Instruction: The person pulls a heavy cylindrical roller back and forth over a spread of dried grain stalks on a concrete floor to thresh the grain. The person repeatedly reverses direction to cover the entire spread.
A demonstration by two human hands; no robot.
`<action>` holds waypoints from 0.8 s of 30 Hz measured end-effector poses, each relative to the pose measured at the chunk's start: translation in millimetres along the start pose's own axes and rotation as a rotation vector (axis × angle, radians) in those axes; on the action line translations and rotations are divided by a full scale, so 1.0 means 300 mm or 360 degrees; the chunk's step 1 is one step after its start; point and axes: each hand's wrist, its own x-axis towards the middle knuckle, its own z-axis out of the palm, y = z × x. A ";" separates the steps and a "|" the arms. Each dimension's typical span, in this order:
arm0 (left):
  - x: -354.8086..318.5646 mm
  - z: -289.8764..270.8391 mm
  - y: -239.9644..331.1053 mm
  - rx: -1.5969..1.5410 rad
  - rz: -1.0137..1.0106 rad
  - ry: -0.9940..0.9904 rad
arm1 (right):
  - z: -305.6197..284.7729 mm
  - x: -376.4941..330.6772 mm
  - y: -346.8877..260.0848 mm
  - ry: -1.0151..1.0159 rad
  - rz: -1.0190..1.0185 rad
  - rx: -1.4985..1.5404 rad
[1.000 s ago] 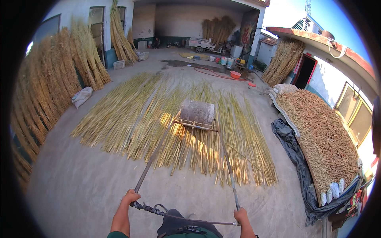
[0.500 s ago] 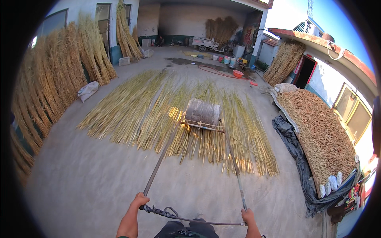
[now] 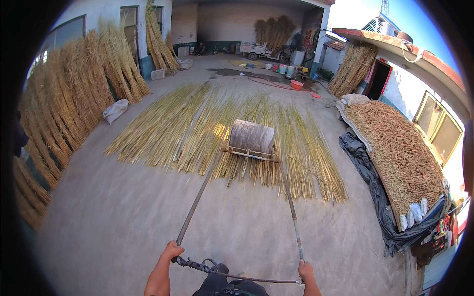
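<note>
My left hand [image 3: 172, 250] is closed round the end of the left pole of a roller frame [image 3: 194, 204]. The right pole's end is in my closed right hand [image 3: 305, 270]. A crossbar [image 3: 247, 280], wrapped with dark material at its left, joins the poles close to my body. Both poles run forward to a rusty cross-frame behind a grey stone roller [image 3: 252, 136]. The roller lies on a wide layer of green-yellow reed stalks [image 3: 163, 126], near their close ends. Both hands' fingers are wrapped tight; neither touches the reeds.
Reed bundles [image 3: 74, 93] lean along the left wall, with a white sack [image 3: 115, 111] by them. To the right, a long bed of corncobs [image 3: 395, 148] is edged by dark plastic sheeting [image 3: 363, 167]. Farther back are a red basin [image 3: 296, 85], a hose, buckets and a white cart [image 3: 254, 51].
I have moved back, away from the reeds, and the roller has come with me toward their near ends. Both hands keep their hold on the poles.
</note>
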 end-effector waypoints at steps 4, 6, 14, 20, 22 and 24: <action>-0.097 0.021 -0.078 0.0041 0.0011 -0.0087 | 0.034 -0.103 0.111 0.0025 0.0045 -0.0005; -0.197 0.007 -0.114 0.0043 -0.0007 -0.0108 | 0.032 -0.179 0.116 -0.0024 0.0056 -0.0022; -0.360 0.039 -0.445 0.0106 0.0032 -0.0164 | 0.250 -0.427 0.395 0.0072 -0.0107 -0.0139; -0.483 0.022 -0.688 0.0144 -0.0025 -0.0089 | 0.235 -0.870 0.335 -0.0227 0.0277 0.0494; -0.586 -0.013 -0.737 0.0099 -0.0056 -0.0134 | 0.211 -1.053 0.274 -0.0127 0.0109 0.0183; -0.649 -0.013 -0.760 0.0087 -0.0021 -0.0131 | 0.282 -0.993 0.453 -0.0592 0.0525 0.0346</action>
